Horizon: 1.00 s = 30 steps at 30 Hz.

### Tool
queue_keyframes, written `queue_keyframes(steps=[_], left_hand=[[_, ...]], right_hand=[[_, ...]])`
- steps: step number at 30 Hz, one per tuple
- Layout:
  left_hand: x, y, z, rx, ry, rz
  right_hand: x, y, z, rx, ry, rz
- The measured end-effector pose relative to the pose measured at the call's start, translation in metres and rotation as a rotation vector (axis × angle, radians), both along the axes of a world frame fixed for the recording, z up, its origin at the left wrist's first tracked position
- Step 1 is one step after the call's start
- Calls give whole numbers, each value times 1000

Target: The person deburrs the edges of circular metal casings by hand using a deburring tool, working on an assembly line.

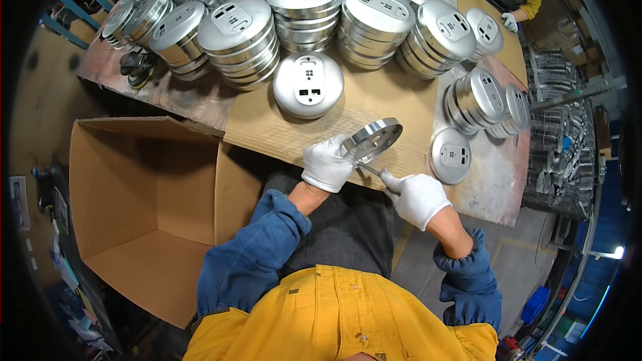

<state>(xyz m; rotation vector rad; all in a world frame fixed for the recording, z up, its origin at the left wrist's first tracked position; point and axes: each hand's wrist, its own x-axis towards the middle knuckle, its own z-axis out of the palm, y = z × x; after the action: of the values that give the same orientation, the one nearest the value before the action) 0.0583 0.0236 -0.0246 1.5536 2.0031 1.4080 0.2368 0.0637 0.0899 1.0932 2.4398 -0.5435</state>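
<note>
Head view: my left hand [329, 164] pinches a metal disc [372, 135] by the counter [491, 190] edge; my right hand [421, 199] grips a thin rod [369, 169]; bare cardboard [398, 97] leaves room beyond.

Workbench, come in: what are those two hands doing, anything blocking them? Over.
Left hand gripping round metal part. Right hand holding thin tool close by. Silver disc ahead on cardboard, clear of both hands.
</note>
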Motion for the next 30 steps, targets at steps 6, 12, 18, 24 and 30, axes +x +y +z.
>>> queue_keyframes(steps=[6,12,18,24,30], left_hand=[[-2,-2,1,29,25,-22],[-2,-3,4,46,48,-58],[-1,1,-3,49,11,-44],[0,4,-18,-31,-173,42],[-1,9,-11,-176,-273,100]], right_hand=[[-10,2,-2,40,1,9],[-17,18,2,-69,-49,77],[-20,20,1,-117,-53,53],[6,-23,-47,13,62,-61],[21,-58,-118,475,283,-69]])
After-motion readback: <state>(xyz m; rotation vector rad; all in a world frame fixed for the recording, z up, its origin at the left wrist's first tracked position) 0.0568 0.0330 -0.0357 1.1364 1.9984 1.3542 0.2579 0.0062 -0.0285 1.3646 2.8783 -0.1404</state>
